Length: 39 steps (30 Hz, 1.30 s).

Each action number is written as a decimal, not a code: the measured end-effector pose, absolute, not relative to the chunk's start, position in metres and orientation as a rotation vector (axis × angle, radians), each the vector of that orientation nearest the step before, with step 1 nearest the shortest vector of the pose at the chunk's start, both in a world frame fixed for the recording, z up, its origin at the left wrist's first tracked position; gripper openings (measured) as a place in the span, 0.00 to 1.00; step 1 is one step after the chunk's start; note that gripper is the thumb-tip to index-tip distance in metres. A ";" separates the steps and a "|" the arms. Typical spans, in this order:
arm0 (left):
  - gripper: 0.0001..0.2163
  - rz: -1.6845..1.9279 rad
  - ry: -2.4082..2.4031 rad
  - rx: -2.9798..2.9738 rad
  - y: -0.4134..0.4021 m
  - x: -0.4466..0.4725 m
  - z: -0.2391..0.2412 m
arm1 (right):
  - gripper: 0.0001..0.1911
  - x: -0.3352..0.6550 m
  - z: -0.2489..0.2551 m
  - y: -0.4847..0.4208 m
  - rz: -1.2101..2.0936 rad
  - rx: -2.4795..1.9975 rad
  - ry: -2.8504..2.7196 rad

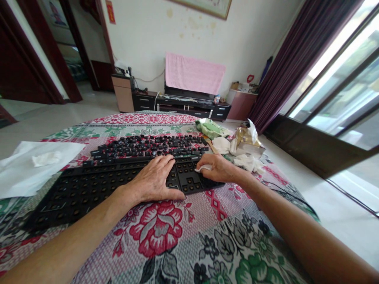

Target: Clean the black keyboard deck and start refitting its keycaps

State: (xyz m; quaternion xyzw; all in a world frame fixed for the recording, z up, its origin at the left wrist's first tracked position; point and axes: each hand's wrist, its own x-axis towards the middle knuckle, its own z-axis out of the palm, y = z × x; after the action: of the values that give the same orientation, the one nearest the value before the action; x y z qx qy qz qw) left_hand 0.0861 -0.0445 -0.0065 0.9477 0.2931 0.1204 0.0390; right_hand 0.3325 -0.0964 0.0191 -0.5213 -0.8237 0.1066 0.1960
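Observation:
A black computer keyboard (91, 189) with its keycaps off lies at a slant across the tablecloth. My left hand (156, 179) rests flat on its middle-right part, fingers stretched out and thumb along the near edge. At the right end, over the number pad, my right hand (214, 167) is closed around a white tissue (204, 168) that touches the keyboard. Just beyond the keyboard, many loose black keycaps (145, 145) are spread in a long heap. The keys under my left palm are hidden.
A white sheet (38, 167) with a crumpled tissue (46, 158) lies at the left. At the back right are a green tissue pack (211, 128), used tissues (247, 162) and a gold-coloured package (244, 138). A black cable (291, 194) runs off the table's right side.

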 end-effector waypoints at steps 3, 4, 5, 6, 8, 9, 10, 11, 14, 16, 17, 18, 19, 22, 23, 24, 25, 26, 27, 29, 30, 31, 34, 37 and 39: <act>0.47 0.352 0.911 2.919 -0.045 0.086 -0.006 | 0.12 0.335 0.023 -0.095 0.328 -1.423 -2.371; 0.47 0.345 0.918 2.920 -0.045 0.086 -0.005 | 0.12 0.336 0.024 -0.095 0.331 -1.413 -2.390; 0.48 0.336 0.924 2.918 -0.045 0.086 -0.005 | 0.12 0.337 0.024 -0.096 0.328 -1.408 -2.405; 0.48 0.325 0.926 2.916 -0.046 0.086 -0.004 | 0.12 0.337 0.024 -0.097 0.321 -1.404 -2.412; 0.48 0.306 0.924 2.913 -0.047 0.086 -0.003 | 0.12 0.337 0.022 -0.099 0.287 -1.405 -2.399; 0.48 0.301 0.920 2.914 -0.047 0.086 -0.003 | 0.11 0.337 0.020 -0.100 0.260 -1.405 -2.389; 0.48 0.300 0.918 2.917 -0.047 0.086 -0.002 | 0.11 0.337 0.019 -0.101 0.228 -1.403 -2.379; 0.48 0.303 0.918 2.922 -0.047 0.086 -0.003 | 0.11 0.336 0.017 -0.103 0.197 -1.399 -2.375; 0.48 0.316 0.923 2.934 -0.045 0.086 -0.005 | 0.11 0.333 0.016 -0.106 0.137 -1.380 -2.400; 0.48 0.320 0.925 2.934 -0.044 0.086 -0.007 | 0.11 0.332 0.017 -0.108 0.124 -1.385 -2.430; 0.48 0.322 0.924 2.932 -0.044 0.086 -0.008 | 0.11 0.332 0.019 -0.108 0.119 -1.396 -2.447; 0.48 0.324 0.924 2.929 -0.043 0.086 -0.009 | 0.11 0.331 0.020 -0.108 0.111 -1.410 -2.465; 0.48 0.327 0.924 2.927 -0.043 0.086 -0.009 | 0.11 0.331 0.021 -0.109 0.101 -1.426 -2.483; 0.48 0.342 0.915 2.927 -0.044 0.086 -0.009 | 0.12 0.330 0.024 -0.109 0.067 -1.470 -2.522; 0.48 0.350 0.910 2.928 -0.044 0.086 -0.009 | 0.12 0.330 0.024 -0.109 0.060 -1.485 -2.531; 0.47 0.358 0.906 2.929 -0.044 0.086 -0.009 | 0.12 0.330 0.025 -0.109 0.055 -1.500 -2.540; 0.47 0.365 0.905 2.929 -0.044 0.086 -0.009 | 0.12 0.330 0.026 -0.110 0.052 -1.514 -2.546; 0.47 0.370 0.906 2.928 -0.044 0.086 -0.009 | 0.12 0.330 0.026 -0.110 0.050 -1.528 -2.552; 0.47 0.373 0.906 2.925 -0.044 0.086 -0.009 | 0.13 0.329 0.027 -0.110 0.051 -1.541 -2.560; 0.47 0.372 0.904 2.919 -0.043 0.085 -0.009 | 0.13 0.329 0.029 -0.109 0.050 -1.563 -2.572; 0.47 0.367 0.901 2.918 -0.043 0.085 -0.009 | 0.13 0.328 0.030 -0.108 0.055 -1.574 -2.579; 0.47 0.361 0.898 2.919 -0.043 0.086 -0.008 | 0.13 0.328 0.031 -0.106 0.062 -1.586 -2.587; 0.47 0.356 0.906 2.919 -0.044 0.086 -0.008 | 0.13 0.327 0.037 -0.097 0.106 -1.642 -2.614; 0.47 0.355 0.919 2.913 -0.044 0.086 -0.007 | 0.14 0.326 0.041 -0.088 0.208 -1.738 -2.636; 0.47 0.350 0.912 2.911 -0.044 0.086 -0.007 | 0.14 0.325 0.043 -0.084 0.286 -1.797 -2.618</act>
State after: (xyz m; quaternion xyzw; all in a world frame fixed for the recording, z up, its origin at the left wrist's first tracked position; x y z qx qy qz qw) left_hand 0.0864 -0.0441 -0.0066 0.9474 0.2968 0.1140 0.0358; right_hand 0.3255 -0.0842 0.0429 -0.5634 -0.8210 0.0896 -0.0234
